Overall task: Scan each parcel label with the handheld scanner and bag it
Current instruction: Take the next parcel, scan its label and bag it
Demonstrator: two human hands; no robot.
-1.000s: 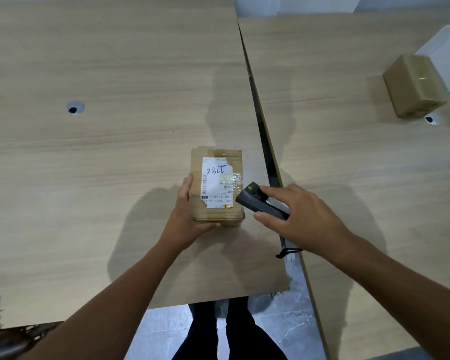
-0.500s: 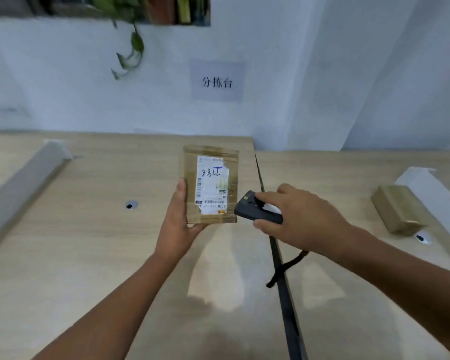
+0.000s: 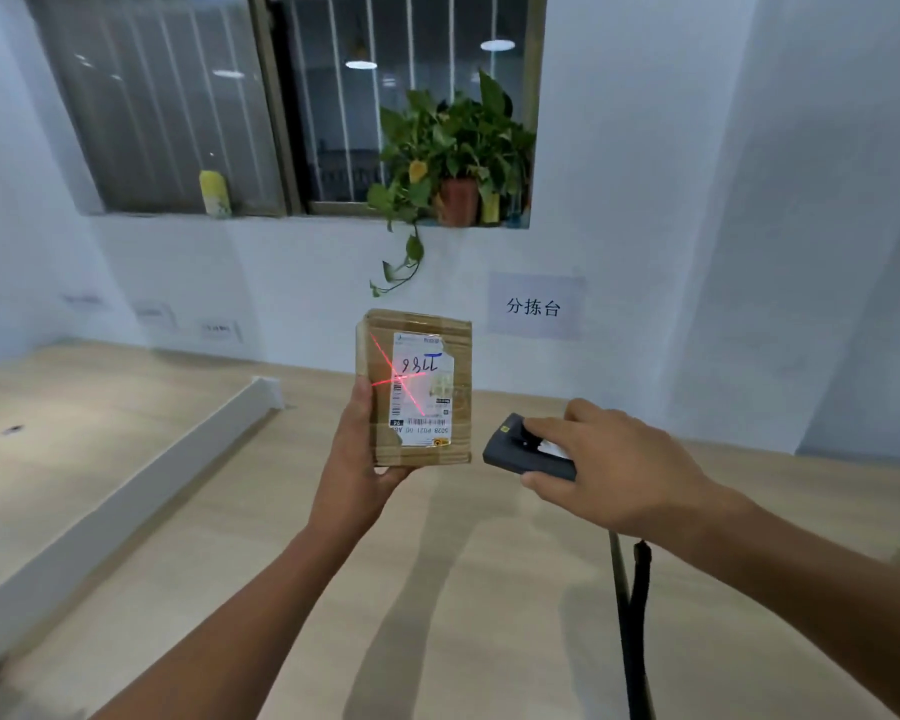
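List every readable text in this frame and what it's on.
"分拣台": wall sign.
"502B P021 00 A8", roughly, upside down: printed line low on the label of the parcel.
"68LL" as seen, in blue handwriting, probably upside-down digits, unsure: upper part of the label.
Too small or blurred to read: the print by the label's barcodes and any markings on the scanner.
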